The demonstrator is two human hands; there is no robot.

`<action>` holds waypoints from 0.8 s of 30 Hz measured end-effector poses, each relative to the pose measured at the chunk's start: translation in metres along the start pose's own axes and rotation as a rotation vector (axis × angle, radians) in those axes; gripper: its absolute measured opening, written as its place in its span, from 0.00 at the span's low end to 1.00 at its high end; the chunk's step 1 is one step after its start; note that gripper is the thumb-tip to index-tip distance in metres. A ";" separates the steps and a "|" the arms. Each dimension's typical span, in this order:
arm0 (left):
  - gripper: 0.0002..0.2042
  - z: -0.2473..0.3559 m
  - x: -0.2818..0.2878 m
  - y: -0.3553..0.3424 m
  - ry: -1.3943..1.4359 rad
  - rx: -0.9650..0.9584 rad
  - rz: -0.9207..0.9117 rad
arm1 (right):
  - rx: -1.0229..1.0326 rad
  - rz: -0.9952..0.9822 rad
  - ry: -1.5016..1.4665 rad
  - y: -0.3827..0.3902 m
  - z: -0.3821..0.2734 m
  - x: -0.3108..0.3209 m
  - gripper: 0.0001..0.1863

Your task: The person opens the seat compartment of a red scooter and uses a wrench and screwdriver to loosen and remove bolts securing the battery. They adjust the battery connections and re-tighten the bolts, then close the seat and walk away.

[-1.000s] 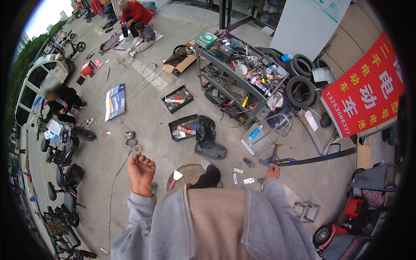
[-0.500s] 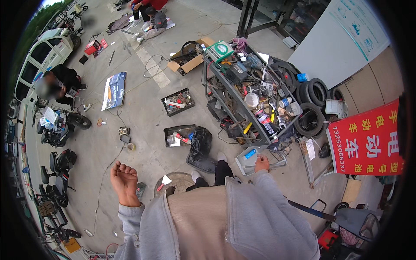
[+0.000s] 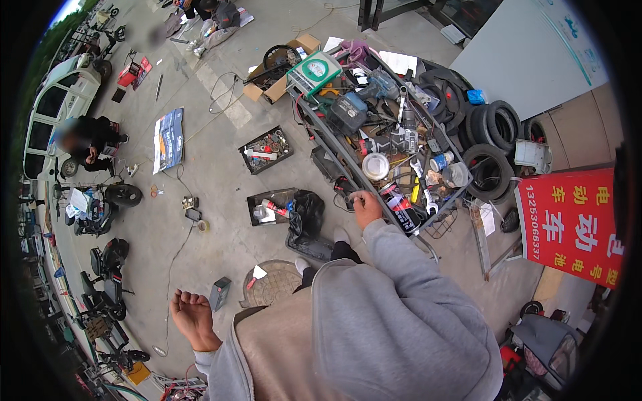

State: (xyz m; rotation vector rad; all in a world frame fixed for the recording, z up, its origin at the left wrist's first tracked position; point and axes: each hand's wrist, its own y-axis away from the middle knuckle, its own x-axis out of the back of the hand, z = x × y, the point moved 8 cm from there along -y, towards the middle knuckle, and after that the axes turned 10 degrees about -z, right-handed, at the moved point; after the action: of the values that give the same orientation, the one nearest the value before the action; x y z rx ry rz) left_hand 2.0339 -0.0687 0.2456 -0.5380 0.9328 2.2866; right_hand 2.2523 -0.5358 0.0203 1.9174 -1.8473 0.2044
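Note:
My left hand (image 3: 192,319) hangs in the air at the lower left, palm showing, fingers loosely curled with nothing in them. Over the near left edge of a metal tool cart (image 3: 332,151) is my right hand (image 3: 366,208). Its fingers are bent inward, and whatever they may hold is hidden. Beside it on the cart lie a spray can (image 3: 403,212), a combination wrench (image 3: 420,175), a white round tub (image 3: 376,166) and a cordless drill (image 3: 402,137). A green-and-white scale (image 3: 314,72) stands at the cart's far left corner.
Floor trays of small parts (image 3: 266,150) and a spray can (image 3: 275,208) lie left of the cart, beside a black bag (image 3: 307,215). Tires (image 3: 487,172) and a red sign (image 3: 568,224) stand right. Another person (image 3: 93,144) crouches near parked scooters (image 3: 100,200).
My right hand has moved left and farther away, from the small tray at the cart's near end to the cart's left edge. My left hand sits slightly lower. The view has shifted.

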 end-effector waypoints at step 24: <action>0.06 0.107 0.204 0.121 0.351 -0.468 0.477 | 0.110 -0.631 0.075 -0.011 -0.046 -0.209 0.09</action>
State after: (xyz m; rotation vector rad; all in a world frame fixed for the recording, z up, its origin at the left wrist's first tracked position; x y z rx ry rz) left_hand 1.7888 0.0172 0.2607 -1.0340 0.7327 2.9328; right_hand 2.2556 -0.3269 -0.0293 2.4208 -1.1246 0.1653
